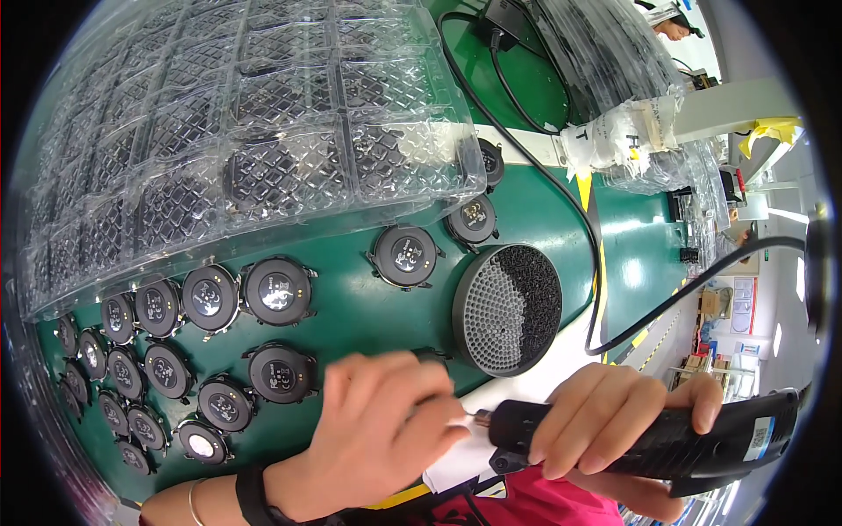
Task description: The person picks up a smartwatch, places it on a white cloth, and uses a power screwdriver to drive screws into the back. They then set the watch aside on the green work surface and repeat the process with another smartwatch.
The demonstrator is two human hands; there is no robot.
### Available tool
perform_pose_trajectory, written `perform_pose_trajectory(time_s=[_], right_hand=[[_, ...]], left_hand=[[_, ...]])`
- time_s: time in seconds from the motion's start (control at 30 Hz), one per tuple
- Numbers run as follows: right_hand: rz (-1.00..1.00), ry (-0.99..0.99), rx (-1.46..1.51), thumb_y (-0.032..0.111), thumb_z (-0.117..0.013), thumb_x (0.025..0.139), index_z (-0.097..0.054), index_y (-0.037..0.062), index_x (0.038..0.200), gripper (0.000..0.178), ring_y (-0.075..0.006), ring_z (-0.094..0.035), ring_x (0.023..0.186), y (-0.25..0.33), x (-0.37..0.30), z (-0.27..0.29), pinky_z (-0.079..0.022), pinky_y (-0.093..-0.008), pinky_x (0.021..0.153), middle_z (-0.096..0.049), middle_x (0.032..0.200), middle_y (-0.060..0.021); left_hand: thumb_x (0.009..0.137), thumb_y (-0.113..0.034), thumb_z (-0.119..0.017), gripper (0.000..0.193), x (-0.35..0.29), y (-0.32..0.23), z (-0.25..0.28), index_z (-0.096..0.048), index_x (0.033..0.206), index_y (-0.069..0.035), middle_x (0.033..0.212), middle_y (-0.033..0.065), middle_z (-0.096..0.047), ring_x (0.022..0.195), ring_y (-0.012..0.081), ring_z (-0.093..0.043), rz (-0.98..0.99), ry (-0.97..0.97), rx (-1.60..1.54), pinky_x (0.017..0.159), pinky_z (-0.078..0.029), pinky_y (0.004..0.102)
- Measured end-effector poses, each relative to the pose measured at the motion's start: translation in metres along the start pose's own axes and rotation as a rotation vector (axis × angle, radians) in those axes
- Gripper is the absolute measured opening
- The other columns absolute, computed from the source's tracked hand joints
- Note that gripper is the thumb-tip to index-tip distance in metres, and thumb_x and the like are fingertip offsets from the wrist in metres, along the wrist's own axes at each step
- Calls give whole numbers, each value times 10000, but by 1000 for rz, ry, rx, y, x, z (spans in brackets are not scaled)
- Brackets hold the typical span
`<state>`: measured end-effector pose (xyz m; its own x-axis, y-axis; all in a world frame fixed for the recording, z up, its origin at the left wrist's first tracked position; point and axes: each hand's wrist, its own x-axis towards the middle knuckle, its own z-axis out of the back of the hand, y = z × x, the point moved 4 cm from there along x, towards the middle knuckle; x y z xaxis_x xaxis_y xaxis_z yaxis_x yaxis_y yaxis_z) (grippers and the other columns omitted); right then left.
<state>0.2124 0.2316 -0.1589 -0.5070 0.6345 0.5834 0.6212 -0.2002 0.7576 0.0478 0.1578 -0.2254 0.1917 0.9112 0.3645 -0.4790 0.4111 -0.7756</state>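
Observation:
My right hand (605, 421) is wrapped round a black electric screwdriver (702, 438), held nearly level with its tip to the left. In front of that tip, my left hand (377, 430) has its fingers curled together in a pinch. What they hold, if anything, is hidden and slightly blurred. Just above the hands stands a round tray (461, 326) with a dimpled grey plate, its right part covered in small black screws. Left of it lie several round black watch bodies (279, 291), backs up, on the green table. One more watch body (405, 256) is left of the tray.
Stacked clear plastic trays (289, 149) with crosshatched pockets fill the upper left. A black cable (561, 188) loops from a black box (504, 19) round to the screwdriver's end. More plastic trays (605, 44) are piled beyond a white post (737, 105). A person (675, 26) is at the far upper right.

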Motion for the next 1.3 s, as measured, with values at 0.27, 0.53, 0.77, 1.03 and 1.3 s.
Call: perform_pose_trajectory(time_s=[0.27,0.53,0.77,1.03,1.3], right_hand=[[135,18,-505,638,-567,897,-328,129,1468,801,-209,-614,634,50,12,-2,-543,-306,528,-585,937,-112],[310,-102,-377,420,-712,898,-346,27,1279,658,-167,-575,408,22,29,-3,-538,-270,370,-559,704,-94],[292,-245,-307,473,-715,881,-359,21,1273,697,-161,-574,435,-12,21,1,-530,-252,378,-560,734,-90],[199,-64,-353,467,-707,890,-351,18,1273,688,-170,-596,462,-18,22,5,-547,-263,397,-566,741,-97],[66,-254,-225,217,-600,950,-349,210,1188,347,-341,-596,492,-17,10,-5,-531,-450,434,-594,727,-179]], left_hand=[[873,-426,-621,469,-11,-27,-47,-656,1195,-87,1296,7,-602,1276,221,-514,-451,370,392,1069,-352,406],[861,-241,-554,388,-5,-28,-38,-649,1164,-17,1340,120,-571,1291,282,-511,-385,419,237,1126,-360,431],[822,-125,-623,260,7,5,-3,-663,1033,22,1248,188,-600,1198,341,-572,-96,151,237,1001,-498,402],[819,-69,-648,228,8,10,-2,-657,1017,42,1226,202,-599,1159,333,-596,-107,144,153,927,-546,356],[728,23,-694,321,5,9,-2,-659,1047,37,1264,192,-579,1136,381,-593,-39,134,70,909,-548,418]])
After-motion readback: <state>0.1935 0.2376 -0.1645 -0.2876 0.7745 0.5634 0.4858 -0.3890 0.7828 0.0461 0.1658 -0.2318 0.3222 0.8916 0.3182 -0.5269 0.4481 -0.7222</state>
